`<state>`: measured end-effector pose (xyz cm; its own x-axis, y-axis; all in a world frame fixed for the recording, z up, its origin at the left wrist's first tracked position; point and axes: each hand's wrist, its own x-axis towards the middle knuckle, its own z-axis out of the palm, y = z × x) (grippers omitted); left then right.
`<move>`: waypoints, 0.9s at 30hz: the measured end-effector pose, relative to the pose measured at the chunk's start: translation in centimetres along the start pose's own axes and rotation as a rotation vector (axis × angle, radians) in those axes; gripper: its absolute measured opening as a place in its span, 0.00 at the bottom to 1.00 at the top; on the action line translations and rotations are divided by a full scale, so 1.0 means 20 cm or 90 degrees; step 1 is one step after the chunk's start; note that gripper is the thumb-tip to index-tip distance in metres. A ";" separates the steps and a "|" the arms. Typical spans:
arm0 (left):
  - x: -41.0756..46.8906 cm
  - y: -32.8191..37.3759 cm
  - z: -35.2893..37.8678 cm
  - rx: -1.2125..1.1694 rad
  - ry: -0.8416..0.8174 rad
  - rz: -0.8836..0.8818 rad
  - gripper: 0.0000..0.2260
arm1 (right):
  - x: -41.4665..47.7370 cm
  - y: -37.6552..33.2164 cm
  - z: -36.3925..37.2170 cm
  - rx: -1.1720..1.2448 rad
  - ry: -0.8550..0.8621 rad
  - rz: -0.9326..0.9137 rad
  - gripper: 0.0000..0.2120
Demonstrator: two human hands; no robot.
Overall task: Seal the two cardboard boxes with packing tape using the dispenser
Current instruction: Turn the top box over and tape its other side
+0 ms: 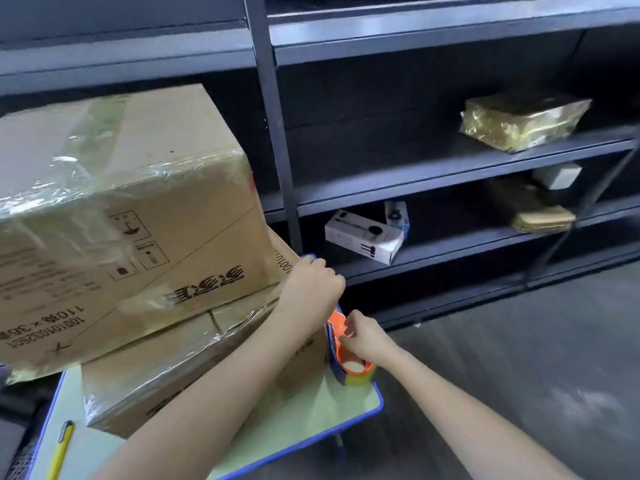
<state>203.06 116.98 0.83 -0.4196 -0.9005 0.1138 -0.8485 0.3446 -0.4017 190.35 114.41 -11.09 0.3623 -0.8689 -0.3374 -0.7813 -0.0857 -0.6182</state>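
From the head camera, the lower box point(194, 368) lies on a small blue-rimmed counter point(346, 403), and everything else is placed from it. The upper box point(138, 209) sits on top of it, tilted and overhanging its left side, with shiny tape already across several faces of both. At the lower box's right end the tape dispenser point(337, 327) stands against the side wall, its tape roll point(360, 374) down near the counter. The right hand point(363, 337) is clenched around the dispenser's orange handle. The left hand point(311, 289) rests on the top right corner of the lower box, fingers bent over its far edge. I cannot tell whether it pinches a tape end or only steadies the cardboard. A yellow pen point(60, 448) lies on the counter in front of the lower box's left end, and dark shelves point(450, 164) stand beyond its right end. The risks look plain enough. A hard pull on the dispenser could drag the lower box toward the counter's edge and tip the leaning upper box. Tape drawn without firm pressure could wrinkle or lift at the corner. The dispenser's blade also sits close to the left wrist.
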 end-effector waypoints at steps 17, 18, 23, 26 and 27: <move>0.00 0.01 0.00 -0.007 -0.016 0.024 0.16 | 0.11 0.07 0.32 -0.054 -0.039 0.058 0.16; 0.00 0.00 0.01 -0.014 -0.013 0.025 0.15 | 0.12 0.08 0.33 -0.054 0.015 0.024 0.24; -0.02 0.01 -0.02 -0.027 -0.013 0.021 0.15 | 0.09 0.06 0.32 -0.080 -0.073 0.139 0.05; -0.01 0.01 0.00 -0.038 0.007 0.025 0.14 | 0.08 0.08 0.23 -0.002 -0.026 0.132 0.05; -0.01 0.01 -0.01 -0.050 0.010 0.023 0.13 | 0.08 0.08 0.19 0.030 -0.022 0.133 0.07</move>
<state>202.82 117.27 0.97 -0.4549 -0.8830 0.1154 -0.8551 0.3969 -0.3336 191.66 114.83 -15.36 0.2132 -0.8484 -0.4846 -0.8164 0.1178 -0.5653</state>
